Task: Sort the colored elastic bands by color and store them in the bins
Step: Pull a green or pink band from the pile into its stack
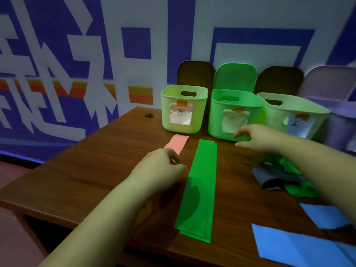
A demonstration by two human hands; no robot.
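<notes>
A pink elastic band (178,142) lies flat in front of the pale green bin (184,108). My left hand (161,166) rests over its near end, fingers curled and pinching it. A long stack of green bands (200,189) stretches down the table's middle. My right hand (258,138) hovers in front of the bright green bin (234,114), fingers spread, holding nothing. A third pale bin (292,114) and a lilac bin (341,120) stand to the right. Blue bands (300,245) lie at the near right.
A heap of grey and green bands (279,178) sits under my right forearm. Bin lids (195,74) lean against the painted wall behind the bins. The wooden table (86,170) ends at left and near edges. A small dark object (150,115) lies near the back edge.
</notes>
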